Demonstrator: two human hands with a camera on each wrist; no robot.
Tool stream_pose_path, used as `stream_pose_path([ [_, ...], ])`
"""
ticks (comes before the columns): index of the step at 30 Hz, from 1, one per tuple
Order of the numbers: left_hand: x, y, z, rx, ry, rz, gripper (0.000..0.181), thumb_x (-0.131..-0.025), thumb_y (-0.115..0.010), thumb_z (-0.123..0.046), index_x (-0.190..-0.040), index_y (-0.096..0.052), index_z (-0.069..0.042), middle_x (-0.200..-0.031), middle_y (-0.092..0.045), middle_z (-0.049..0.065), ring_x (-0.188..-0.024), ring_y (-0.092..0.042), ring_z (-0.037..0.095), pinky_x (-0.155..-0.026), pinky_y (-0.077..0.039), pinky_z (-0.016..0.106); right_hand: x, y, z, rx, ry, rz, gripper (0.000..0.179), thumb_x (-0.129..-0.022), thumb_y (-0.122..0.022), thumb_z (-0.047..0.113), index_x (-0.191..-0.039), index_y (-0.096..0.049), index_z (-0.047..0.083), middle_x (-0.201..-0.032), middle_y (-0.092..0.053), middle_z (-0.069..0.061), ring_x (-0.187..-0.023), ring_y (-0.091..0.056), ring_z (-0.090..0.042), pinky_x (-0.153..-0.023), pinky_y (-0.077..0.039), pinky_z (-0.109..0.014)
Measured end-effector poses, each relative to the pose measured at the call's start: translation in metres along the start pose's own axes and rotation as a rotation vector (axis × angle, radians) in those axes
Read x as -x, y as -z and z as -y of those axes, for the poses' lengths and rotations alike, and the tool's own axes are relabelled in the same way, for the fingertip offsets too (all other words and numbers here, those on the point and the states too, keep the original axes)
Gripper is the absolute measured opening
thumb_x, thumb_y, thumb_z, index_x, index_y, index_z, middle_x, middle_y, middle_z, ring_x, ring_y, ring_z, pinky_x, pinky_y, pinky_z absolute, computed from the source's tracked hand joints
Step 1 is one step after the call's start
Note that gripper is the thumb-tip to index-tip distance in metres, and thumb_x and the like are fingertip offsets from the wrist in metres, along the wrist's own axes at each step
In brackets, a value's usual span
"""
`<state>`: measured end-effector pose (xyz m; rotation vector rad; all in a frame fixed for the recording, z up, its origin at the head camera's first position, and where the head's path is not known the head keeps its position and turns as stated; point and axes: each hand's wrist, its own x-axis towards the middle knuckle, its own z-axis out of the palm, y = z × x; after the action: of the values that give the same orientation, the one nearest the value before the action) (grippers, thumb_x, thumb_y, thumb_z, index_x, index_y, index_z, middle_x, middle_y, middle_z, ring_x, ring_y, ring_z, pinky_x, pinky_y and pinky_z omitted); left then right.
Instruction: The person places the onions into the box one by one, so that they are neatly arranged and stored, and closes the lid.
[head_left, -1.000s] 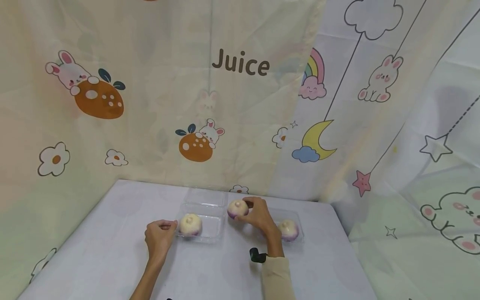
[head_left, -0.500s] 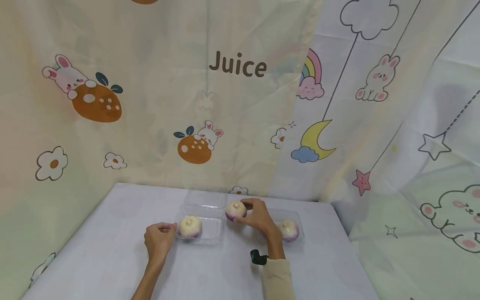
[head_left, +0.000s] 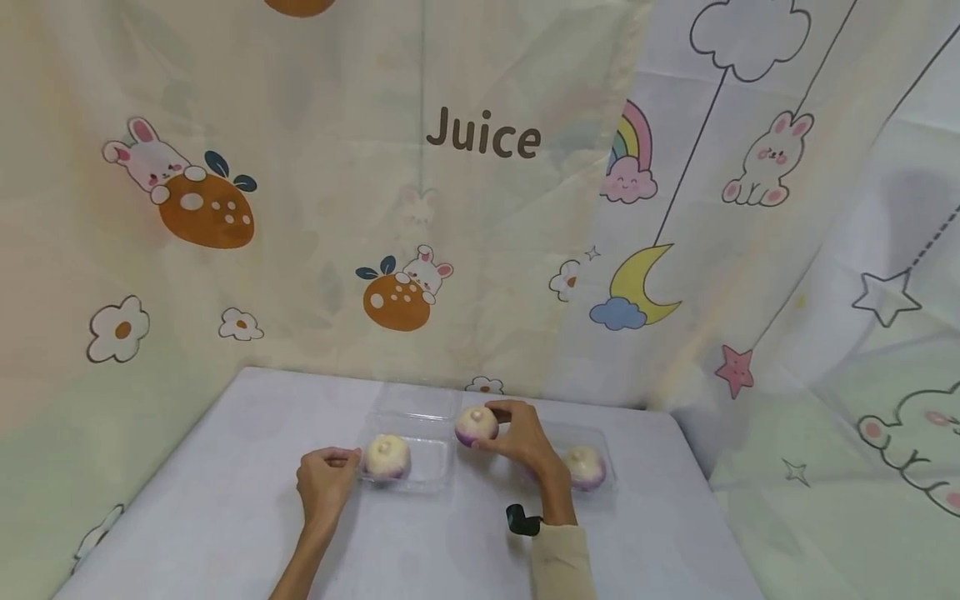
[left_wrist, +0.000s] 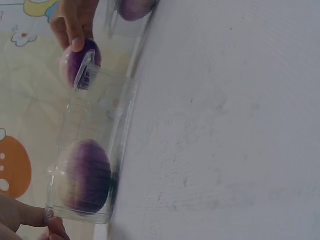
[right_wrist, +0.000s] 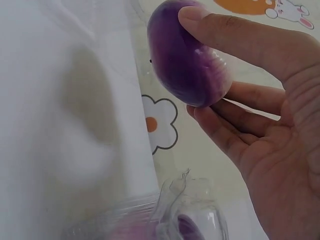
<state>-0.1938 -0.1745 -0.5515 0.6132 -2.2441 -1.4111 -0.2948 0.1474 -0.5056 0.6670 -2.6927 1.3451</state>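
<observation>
My right hand (head_left: 525, 437) holds a round turnip (head_left: 477, 426) with a cream top and purple underside, raised beside the right end of an open clear plastic box (head_left: 431, 462). The thumb (right_wrist: 225, 30) and fingers grip the turnip from opposite sides in the right wrist view. At the box's left end, my left hand (head_left: 326, 487) pinches the rim between thumb and fingertips. Another turnip (left_wrist: 86, 176) sits inside this box at the end nearest the left hand. The box's lid (head_left: 416, 400) lies folded back behind it.
A second clear plastic box (head_left: 603, 446) with one turnip (head_left: 583, 467) in it stands to the right, partly behind the right forearm. A printed cloth (head_left: 300, 250) hangs close behind the white table (head_left: 427, 550). A small black device (head_left: 522, 521) sits at the right wrist.
The head view shifts slightly. Both hands keep their holds, and the raised turnip stays almost in the same place beside the box.
</observation>
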Motion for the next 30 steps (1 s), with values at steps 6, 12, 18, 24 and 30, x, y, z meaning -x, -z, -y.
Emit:
stream_pose_path([
  [6,0.002,-0.002,0.002,0.01,-0.018,0.005,0.02,-0.095,-0.078,-0.012,-0.09,-0.081,0.006,-0.075,-0.076,0.014,-0.061,-0.063,0.016,-0.053,-0.049,0.024,0.003,-0.001,0.007,-0.023,0.005,0.028,0.07,-0.076,-0.1,0.024,-0.134,-0.072,-0.003,-0.126,-0.079,-0.02,-0.114,-0.077,-0.036,-0.105,-0.06,-0.063],
  [12,0.001,-0.002,0.001,0.014,-0.022,0.002,0.02,-0.094,-0.078,-0.012,-0.089,-0.08,0.007,-0.072,-0.075,0.013,-0.059,-0.062,0.015,-0.052,-0.048,0.025,0.003,-0.001,0.009,-0.022,0.005,0.04,0.07,-0.075,-0.1,0.023,-0.135,-0.072,-0.003,-0.127,-0.079,-0.02,-0.113,-0.076,-0.035,-0.107,-0.059,-0.063],
  [18,0.0,-0.002,0.0,0.009,-0.027,0.008,0.019,-0.095,-0.078,-0.011,-0.089,-0.08,0.007,-0.073,-0.075,0.014,-0.059,-0.063,0.016,-0.052,-0.048,0.024,0.003,-0.001,0.008,-0.017,0.019,0.051,0.071,-0.075,-0.1,0.023,-0.135,-0.072,-0.003,-0.128,-0.078,-0.02,-0.114,-0.076,-0.035,-0.107,-0.059,-0.062],
  [24,0.0,-0.001,0.0,0.014,-0.036,0.003,0.02,-0.095,-0.077,-0.011,-0.09,-0.08,0.008,-0.074,-0.076,0.016,-0.059,-0.063,0.016,-0.051,-0.049,0.024,0.004,-0.001,0.008,-0.007,0.035,0.055,0.071,-0.075,-0.1,0.023,-0.135,-0.072,-0.003,-0.129,-0.078,-0.019,-0.115,-0.077,-0.034,-0.107,-0.059,-0.062],
  [30,-0.001,-0.002,0.002,0.032,-0.038,0.003,0.021,-0.095,-0.077,-0.011,-0.09,-0.08,0.009,-0.075,-0.077,0.017,-0.059,-0.063,0.015,-0.05,-0.05,0.025,0.003,0.0,0.011,0.0,0.039,0.051,0.071,-0.074,-0.101,0.022,-0.135,-0.073,-0.002,-0.128,-0.079,-0.017,-0.114,-0.078,-0.032,-0.108,-0.058,-0.062],
])
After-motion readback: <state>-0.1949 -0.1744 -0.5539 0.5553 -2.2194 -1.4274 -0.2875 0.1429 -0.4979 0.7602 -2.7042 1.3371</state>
